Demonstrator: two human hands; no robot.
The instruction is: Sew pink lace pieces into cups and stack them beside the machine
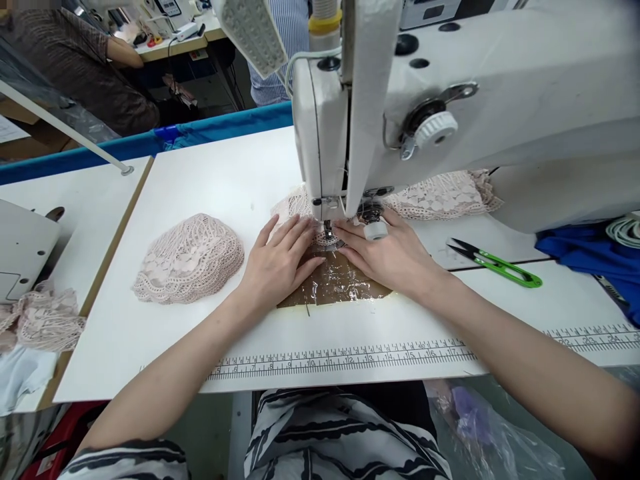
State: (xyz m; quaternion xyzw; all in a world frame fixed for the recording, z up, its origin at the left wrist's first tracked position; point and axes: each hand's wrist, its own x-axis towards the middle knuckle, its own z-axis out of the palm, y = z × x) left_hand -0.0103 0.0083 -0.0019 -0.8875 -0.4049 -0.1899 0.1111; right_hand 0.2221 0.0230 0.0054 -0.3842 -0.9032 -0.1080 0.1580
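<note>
A pale pink lace piece (295,204) lies under the needle and presser foot of a white sewing machine (323,133). My left hand (280,259) rests flat on its left part, fingers spread. From the right, my right hand (385,248) presses beside the foot with its fingers stretched out, the tips partly behind the machine's parts. Both palms sit near a brown taped patch (340,280) on the table. A second lace piece (190,259) lies bunched to the left of my left hand. More lace (445,195) lies behind my right hand, under the machine arm.
Green-handled thread snips (500,263) lie right of my right hand. Blue cloth (595,260) is at the right edge. A printed ruler (320,362) runs along the front of the white table (210,173). Another machine (23,250) stands far left; two people are beyond the table.
</note>
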